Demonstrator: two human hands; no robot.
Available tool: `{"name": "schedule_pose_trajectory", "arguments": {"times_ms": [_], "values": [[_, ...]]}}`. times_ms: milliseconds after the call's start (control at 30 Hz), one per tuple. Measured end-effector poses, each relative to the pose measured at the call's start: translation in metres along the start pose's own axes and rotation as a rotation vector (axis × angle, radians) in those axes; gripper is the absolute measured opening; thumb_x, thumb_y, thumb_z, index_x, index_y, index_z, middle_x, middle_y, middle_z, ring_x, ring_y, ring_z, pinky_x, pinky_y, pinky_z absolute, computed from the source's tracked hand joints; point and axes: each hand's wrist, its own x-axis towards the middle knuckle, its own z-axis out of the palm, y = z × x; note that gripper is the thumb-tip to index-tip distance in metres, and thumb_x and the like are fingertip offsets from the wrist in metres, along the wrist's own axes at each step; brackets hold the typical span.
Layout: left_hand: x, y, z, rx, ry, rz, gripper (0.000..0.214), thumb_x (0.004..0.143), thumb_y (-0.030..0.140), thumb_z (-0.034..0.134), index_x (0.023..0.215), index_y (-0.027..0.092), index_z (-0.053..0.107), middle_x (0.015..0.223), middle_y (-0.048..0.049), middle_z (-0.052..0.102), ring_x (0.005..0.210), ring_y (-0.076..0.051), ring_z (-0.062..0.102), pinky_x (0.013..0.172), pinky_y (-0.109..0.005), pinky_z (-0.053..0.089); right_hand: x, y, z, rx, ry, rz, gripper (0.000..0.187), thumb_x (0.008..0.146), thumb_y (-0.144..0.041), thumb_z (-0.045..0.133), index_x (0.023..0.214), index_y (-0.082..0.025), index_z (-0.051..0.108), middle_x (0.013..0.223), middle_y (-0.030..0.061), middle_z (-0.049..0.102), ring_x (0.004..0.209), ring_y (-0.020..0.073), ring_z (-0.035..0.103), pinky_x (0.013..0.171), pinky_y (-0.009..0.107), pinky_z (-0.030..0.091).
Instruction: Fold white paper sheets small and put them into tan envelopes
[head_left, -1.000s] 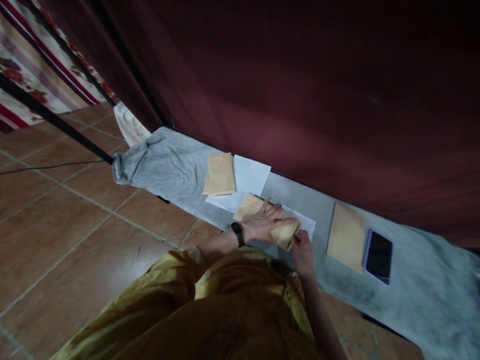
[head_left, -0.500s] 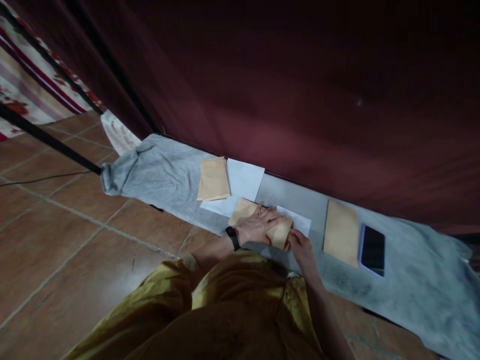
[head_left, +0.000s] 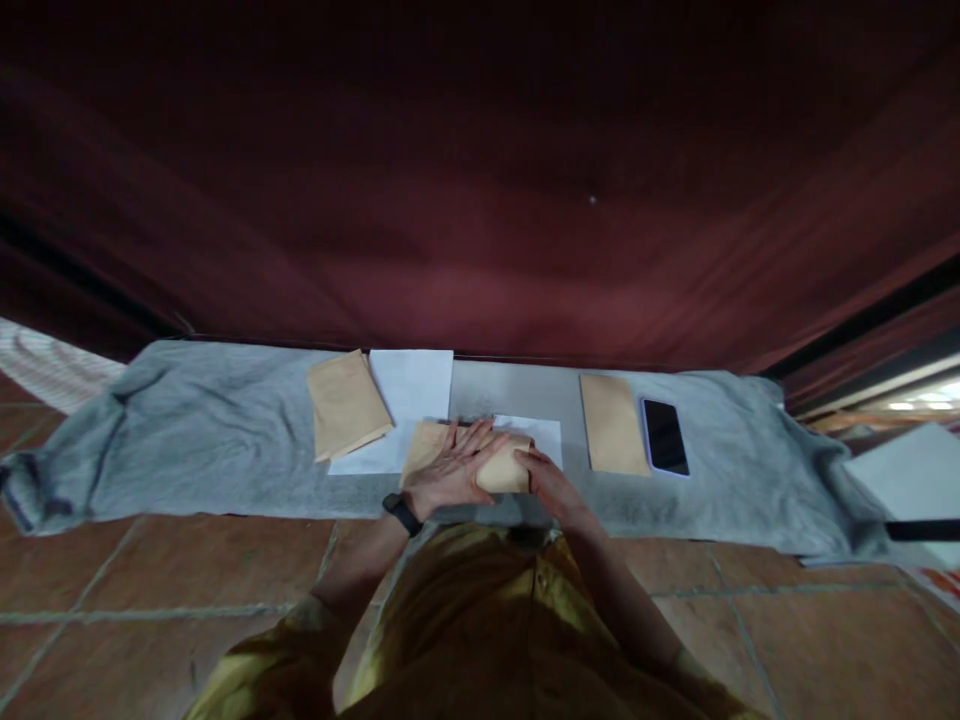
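A tan envelope [head_left: 504, 468] lies on a white sheet [head_left: 541, 436] on a grey cloth [head_left: 225, 440] spread over the floor. My left hand [head_left: 450, 468], with a black band on the wrist, lies flat on the envelope's left half, fingers spread. My right hand [head_left: 546, 478] is curled at the envelope's right end and grips that edge. The envelope's middle is hidden under my left hand.
A stack of tan envelopes [head_left: 343, 402] and a white paper [head_left: 411, 385] lie to the left. To the right lie another tan envelope [head_left: 612, 424] and a dark phone [head_left: 664, 436]. A dark red curtain [head_left: 480, 200] hangs behind. Brown tiles [head_left: 150, 580] cover the floor.
The camera has swung to the right and now faces the cloth squarely. My right hand has moved in along the envelope's right end. My left hand stays flat on it.
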Motion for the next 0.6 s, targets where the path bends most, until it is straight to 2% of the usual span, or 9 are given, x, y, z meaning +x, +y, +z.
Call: {"name": "schedule_pose_trajectory", "arguments": {"times_ms": [100,233,333,433,500,600], "values": [[-0.004,-0.005,-0.005,0.026,-0.004,-0.024,0.118,0.071,0.058,0.083,0.164,0.03,0.017,0.169,-0.0163,0.025,0.158,-0.038,0.016,0.125,-0.064,0.0,-0.003,-0.002,-0.01,0.012,-0.025,0.026,0.048,0.078,-0.062,0.068,0.107,-0.024,0.07,0.112,0.0084,0.076,0.104,0.0287,0.069,0.094,0.042,0.055],[-0.009,-0.01,-0.004,0.037,0.024,-0.041,0.116,0.068,0.055,0.084,0.164,0.03,0.022,0.162,-0.0159,0.037,0.151,-0.039,0.03,0.124,-0.062,0.008,-0.009,-0.003,-0.023,-0.094,-0.02,0.085,0.054,0.081,-0.069,0.061,0.108,-0.023,0.071,0.106,0.0079,0.076,0.098,0.0282,0.07,0.087,0.041,0.056],[-0.011,-0.01,-0.003,0.063,0.056,-0.012,0.112,0.071,0.051,0.083,0.164,0.032,0.023,0.156,-0.0139,0.044,0.144,-0.038,0.039,0.124,-0.059,0.014,-0.011,-0.008,-0.033,-0.182,-0.031,0.097,0.051,0.075,-0.066,0.073,0.102,-0.022,0.074,0.101,0.0058,0.076,0.099,0.0272,0.068,0.089,0.039,0.054],[-0.01,-0.008,-0.001,0.075,0.071,0.013,0.113,0.073,0.051,0.082,0.165,0.033,0.019,0.158,-0.0138,0.042,0.144,-0.037,0.04,0.123,-0.058,0.018,-0.012,-0.015,-0.039,-0.295,-0.095,0.102,0.05,0.07,-0.061,0.081,0.1,-0.021,0.077,0.096,0.0042,0.076,0.096,0.0252,0.067,0.086,0.036,0.054],[-0.009,-0.005,0.001,0.071,0.069,0.028,0.116,0.072,0.054,0.082,0.165,0.033,0.016,0.161,-0.0139,0.038,0.147,-0.037,0.035,0.123,-0.058,0.019,-0.013,-0.019,-0.039,-0.351,-0.118,0.104,0.053,0.075,-0.064,0.076,0.103,-0.02,0.078,0.095,0.0046,0.076,0.093,0.0242,0.068,0.082,0.034,0.055],[-0.005,-0.001,0.004,0.065,0.058,0.038,0.118,0.072,0.055,0.083,0.165,0.033,0.014,0.159,-0.0137,0.04,0.147,-0.036,0.036,0.123,-0.058,0.019,-0.016,-0.02,-0.032,-0.381,-0.061,0.082,0.053,0.08,-0.067,0.07,0.104,-0.02,0.078,0.101,0.0058,0.076,0.096,0.0248,0.068,0.082,0.034,0.055]]}}
